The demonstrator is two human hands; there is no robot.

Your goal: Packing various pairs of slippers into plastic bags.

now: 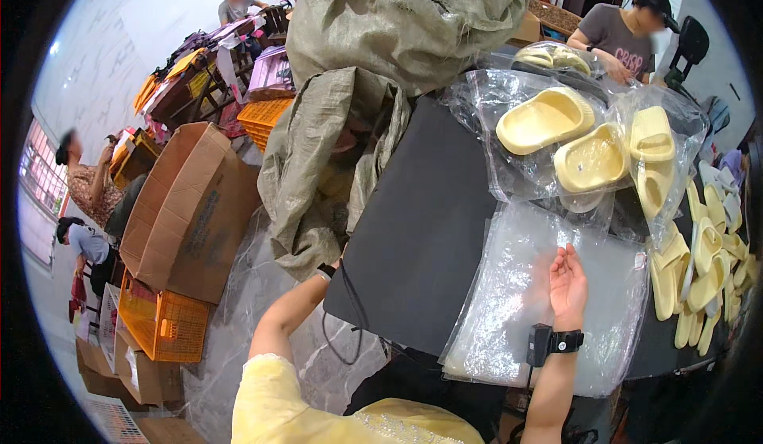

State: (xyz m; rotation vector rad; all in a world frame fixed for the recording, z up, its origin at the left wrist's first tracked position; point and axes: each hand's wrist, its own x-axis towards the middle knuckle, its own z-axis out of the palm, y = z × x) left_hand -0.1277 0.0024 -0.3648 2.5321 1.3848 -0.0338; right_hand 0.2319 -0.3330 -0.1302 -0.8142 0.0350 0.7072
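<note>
My right hand [568, 283], palm up with the fingers loosely bent and apart, rests over a stack of flat clear plastic bags [499, 291] on the black table [421, 214]. It holds nothing that I can see. My left hand [337, 264] is at the table's left edge, beside an open grey-green woven sack [314, 150]; its fingers are hidden. Beyond the stack, a pale yellow slipper [548, 118] lies in clear plastic with several others. Loose yellow slippers [707, 261] are heaped on the right.
A big stuffed sack [397, 23] stands at the far side. On the left are a tall cardboard box [187, 206] and an orange crate [179, 325]. A dark cord [358, 317] hangs off the table's near edge. Across the table a person [624, 39] works; others are further back.
</note>
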